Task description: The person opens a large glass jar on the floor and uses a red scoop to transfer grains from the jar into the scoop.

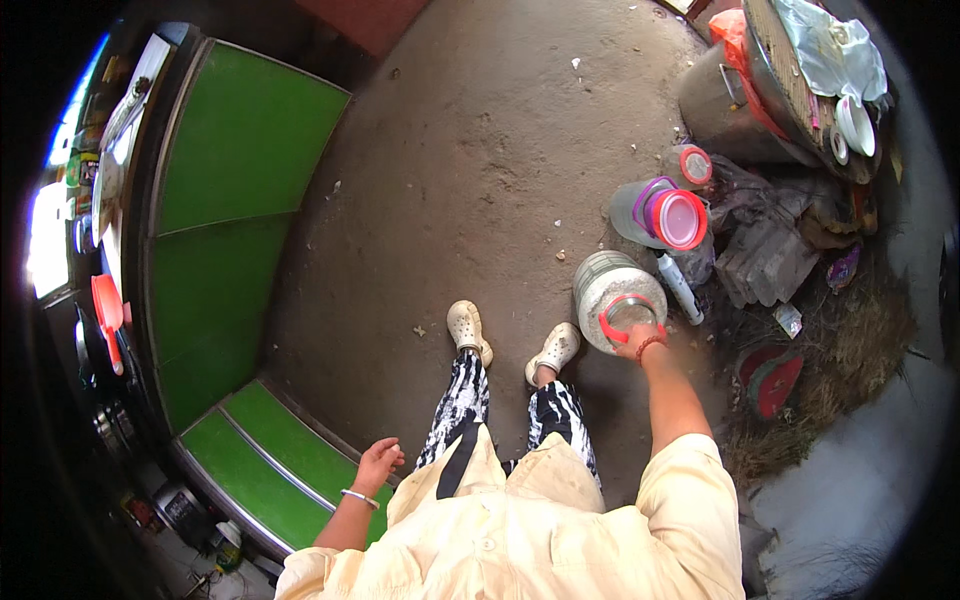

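Note:
My right hand (637,340), with a red bracelet at the wrist, grips the red handle of a large clear plastic jar (600,281). A whitish substance shows inside the jar, which is on or just above the floor beside my right shoe; I cannot tell which. My left hand (379,465) hangs beside my left hip, near the green cabinet (281,457). Its fingers are loosely bent, and I see nothing held in them. Just beyond the jar are a clear container (634,214) with a purple handle and red-rimmed lid, and a white tube (680,289).
A smaller red-lidded jar (695,165) stands near a big metal drum (709,97) topped with plastic bags and a white bowl (855,126). Stacked grey blocks (769,259) and dry straw (787,442) lie along the right. Green cabinets (240,142) line the left, with a red dipper (109,311) above.

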Demonstrator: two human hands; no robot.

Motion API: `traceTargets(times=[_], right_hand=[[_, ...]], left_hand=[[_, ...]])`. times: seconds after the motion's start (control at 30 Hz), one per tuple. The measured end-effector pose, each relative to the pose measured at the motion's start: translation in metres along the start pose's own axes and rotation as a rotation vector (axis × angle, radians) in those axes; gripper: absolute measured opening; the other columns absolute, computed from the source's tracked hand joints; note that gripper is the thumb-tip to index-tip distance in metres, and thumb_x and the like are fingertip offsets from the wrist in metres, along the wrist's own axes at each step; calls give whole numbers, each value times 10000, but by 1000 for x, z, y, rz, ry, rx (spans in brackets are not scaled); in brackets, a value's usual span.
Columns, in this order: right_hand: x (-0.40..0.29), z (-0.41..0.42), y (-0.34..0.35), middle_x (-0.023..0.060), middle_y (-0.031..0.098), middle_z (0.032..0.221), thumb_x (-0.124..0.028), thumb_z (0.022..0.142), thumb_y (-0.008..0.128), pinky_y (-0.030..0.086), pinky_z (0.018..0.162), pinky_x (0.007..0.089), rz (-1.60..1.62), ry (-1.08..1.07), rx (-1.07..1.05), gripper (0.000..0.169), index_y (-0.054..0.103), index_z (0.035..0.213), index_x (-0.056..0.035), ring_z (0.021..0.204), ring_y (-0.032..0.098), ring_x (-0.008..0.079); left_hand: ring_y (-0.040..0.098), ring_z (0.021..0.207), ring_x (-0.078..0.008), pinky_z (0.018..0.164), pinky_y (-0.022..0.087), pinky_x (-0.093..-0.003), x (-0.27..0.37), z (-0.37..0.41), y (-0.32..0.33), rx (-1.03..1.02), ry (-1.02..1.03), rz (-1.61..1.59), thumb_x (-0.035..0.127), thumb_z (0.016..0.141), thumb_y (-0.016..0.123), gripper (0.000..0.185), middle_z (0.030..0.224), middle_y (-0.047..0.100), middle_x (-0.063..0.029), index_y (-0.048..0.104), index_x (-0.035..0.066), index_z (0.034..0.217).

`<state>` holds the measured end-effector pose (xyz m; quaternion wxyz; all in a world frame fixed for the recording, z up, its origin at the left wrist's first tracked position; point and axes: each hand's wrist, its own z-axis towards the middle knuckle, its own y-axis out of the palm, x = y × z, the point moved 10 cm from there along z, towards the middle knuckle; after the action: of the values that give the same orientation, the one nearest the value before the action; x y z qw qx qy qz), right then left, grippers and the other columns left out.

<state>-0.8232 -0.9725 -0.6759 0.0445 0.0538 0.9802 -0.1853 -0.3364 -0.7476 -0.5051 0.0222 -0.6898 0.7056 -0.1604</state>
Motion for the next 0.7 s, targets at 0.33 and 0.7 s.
traceTargets(times=[0.33, 0.7], right_hand=[[-41, -32, -2, 182, 574, 955, -350, 628, 627, 411, 828, 361, 44, -35, -13, 431, 599, 941, -55, 921, 538, 303], [-102, -86, 2, 182, 595, 853, -459, 630, 597, 431, 751, 368, 135, -195, 11, 472, 620, 863, -50, 825, 563, 317]], left_hand=[[544, 718, -87, 572, 400, -206, -10, 17, 10, -61, 6, -60, 206, 812, 535, 334, 819, 579, -19, 486, 27, 1090], [546, 752, -91, 617, 411, -201, 34, 42, 33, -173, 169, -90, 215, 827, 513, 352, 861, 579, -37, 458, 30, 1122]])
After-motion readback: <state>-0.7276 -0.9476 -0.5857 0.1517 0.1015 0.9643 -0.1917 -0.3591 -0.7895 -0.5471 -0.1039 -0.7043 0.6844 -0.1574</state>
